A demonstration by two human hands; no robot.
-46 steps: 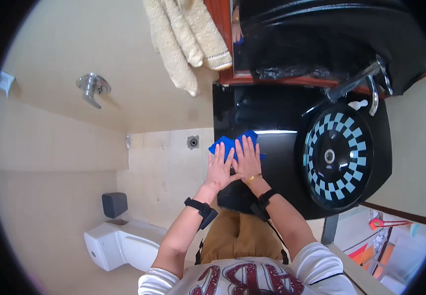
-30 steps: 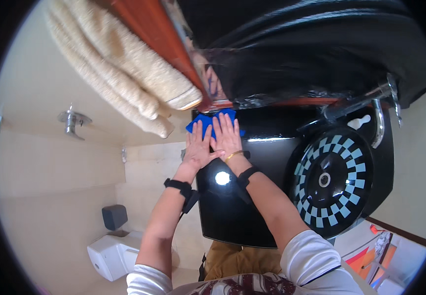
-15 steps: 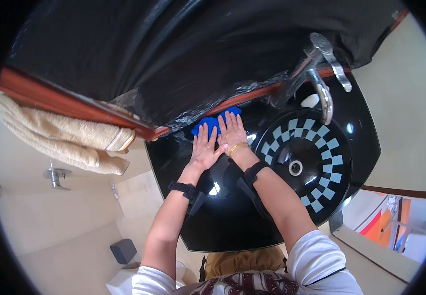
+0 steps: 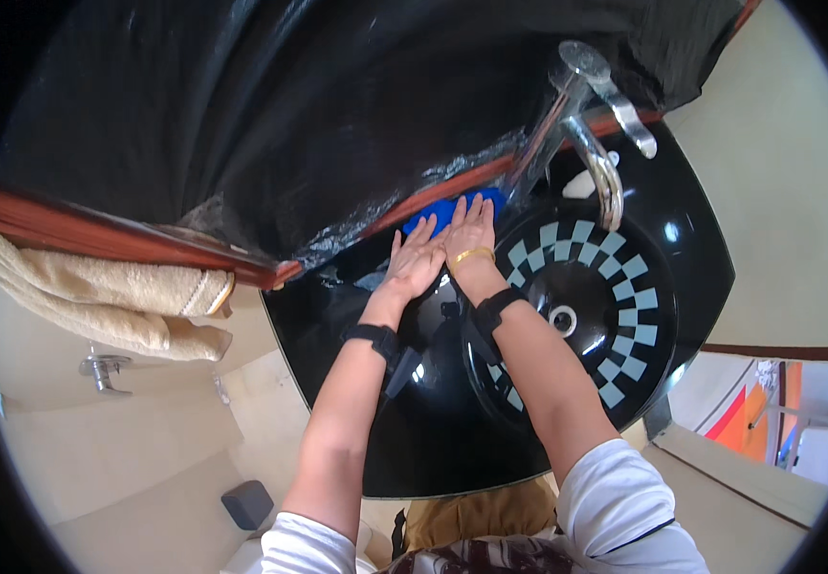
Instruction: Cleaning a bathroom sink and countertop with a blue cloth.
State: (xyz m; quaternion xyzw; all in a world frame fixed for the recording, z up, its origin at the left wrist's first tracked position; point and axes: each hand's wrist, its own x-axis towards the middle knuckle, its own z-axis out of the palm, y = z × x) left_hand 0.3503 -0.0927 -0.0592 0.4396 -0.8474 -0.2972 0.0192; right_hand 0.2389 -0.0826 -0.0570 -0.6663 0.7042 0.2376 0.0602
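A blue cloth (image 4: 441,210) lies on the glossy black countertop (image 4: 337,325), against its back edge. My left hand (image 4: 416,264) rests on the near left part of the cloth, palm down with fingers stretched out. Close beside it, my right hand (image 4: 472,241) presses flat on the cloth, fingers pointing away from me. The two hands touch or nearly touch at the thumbs. Neither one grips the cloth. To the right is a round black basin (image 4: 576,282) with a pale checkered ring. Wet streaks show left of the cloth.
A chrome faucet (image 4: 591,158) rises behind the basin, beside a white bar (image 4: 580,185) that looks like soap. Black plastic sheeting (image 4: 337,115) covers the wall above a reddish wooden strip (image 4: 127,239). A beige towel (image 4: 117,287) hangs at the left, above a chrome tap (image 4: 105,373).
Both hands have slid right along the counter's back edge with the blue cloth beneath them, closer to the faucet. The view has also shifted slightly.
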